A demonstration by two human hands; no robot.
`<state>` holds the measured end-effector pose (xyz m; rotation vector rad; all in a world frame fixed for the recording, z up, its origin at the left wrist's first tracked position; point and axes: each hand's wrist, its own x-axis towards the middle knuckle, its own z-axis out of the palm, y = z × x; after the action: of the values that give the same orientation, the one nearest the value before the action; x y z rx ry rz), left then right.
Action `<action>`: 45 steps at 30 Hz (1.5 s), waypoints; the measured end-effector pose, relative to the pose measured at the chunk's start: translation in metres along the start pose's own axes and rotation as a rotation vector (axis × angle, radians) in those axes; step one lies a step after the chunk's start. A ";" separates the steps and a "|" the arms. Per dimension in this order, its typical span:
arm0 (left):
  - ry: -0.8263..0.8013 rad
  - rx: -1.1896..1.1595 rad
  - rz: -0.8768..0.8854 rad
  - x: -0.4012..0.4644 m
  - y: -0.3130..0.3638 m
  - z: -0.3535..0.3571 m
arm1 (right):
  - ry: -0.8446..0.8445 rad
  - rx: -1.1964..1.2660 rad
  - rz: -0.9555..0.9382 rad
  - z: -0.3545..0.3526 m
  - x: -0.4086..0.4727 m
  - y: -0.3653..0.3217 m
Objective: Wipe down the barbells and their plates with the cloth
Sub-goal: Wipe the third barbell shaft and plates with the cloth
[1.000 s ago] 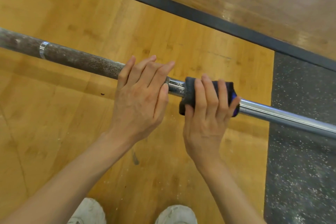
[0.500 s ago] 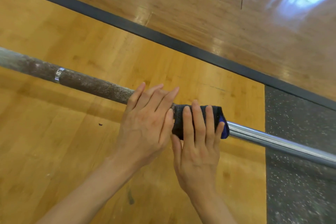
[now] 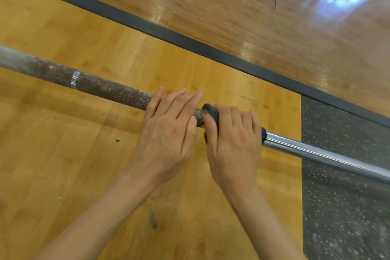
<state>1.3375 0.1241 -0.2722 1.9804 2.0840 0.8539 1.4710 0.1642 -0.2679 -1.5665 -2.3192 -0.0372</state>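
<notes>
A long barbell (image 3: 109, 90) crosses the view from upper left to lower right, above a wooden platform. Its left part is brown, knurled and dusty; its right part (image 3: 316, 151) is shiny chrome. My left hand (image 3: 168, 133) rests over the knurled part with its fingers straight. Just to its right, my right hand (image 3: 234, 141) grips a dark cloth (image 3: 212, 113) wrapped round the bar. Most of the cloth is hidden under that hand; a blue edge shows at its right side. No plates are in view.
The wooden platform (image 3: 63, 164) lies under the bar. A dark strip (image 3: 190, 43) borders it at the back, with glossy wood floor beyond. Speckled black rubber matting (image 3: 341, 207) covers the right side.
My right hand has slid the cloth leftwards along the bar, closing the gap to my left hand. It now covers more of the cloth. My view has tilted upwards.
</notes>
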 end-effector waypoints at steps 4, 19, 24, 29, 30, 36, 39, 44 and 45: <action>0.004 -0.008 -0.008 -0.002 0.001 0.000 | -0.101 0.046 0.073 -0.007 0.018 -0.001; 0.106 0.024 -0.064 -0.019 -0.024 -0.022 | 0.056 -0.040 0.116 -0.009 -0.018 0.024; 0.135 0.063 -0.104 -0.023 -0.027 -0.017 | 0.077 0.027 -0.077 0.002 -0.010 -0.019; 0.132 0.083 -0.087 -0.028 -0.031 -0.018 | 0.145 0.104 0.090 0.002 -0.055 0.011; 0.129 0.089 -0.087 -0.029 -0.030 -0.018 | 0.151 0.145 0.143 0.006 -0.064 0.001; 0.144 0.063 -0.108 -0.035 -0.026 -0.016 | 0.080 0.030 -0.179 0.031 -0.064 -0.040; 0.124 0.064 -0.088 -0.037 -0.029 -0.020 | 0.085 -0.071 -0.210 0.028 -0.075 -0.009; 0.148 0.065 -0.112 -0.037 -0.025 -0.018 | 0.037 0.094 -0.085 0.012 -0.063 -0.041; 0.151 0.064 -0.114 -0.038 -0.025 -0.017 | 0.015 0.123 -0.114 0.008 -0.055 -0.049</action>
<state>1.3119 0.0831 -0.2808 1.8590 2.3093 0.9536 1.4431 0.0977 -0.2832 -1.3693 -2.3490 0.0648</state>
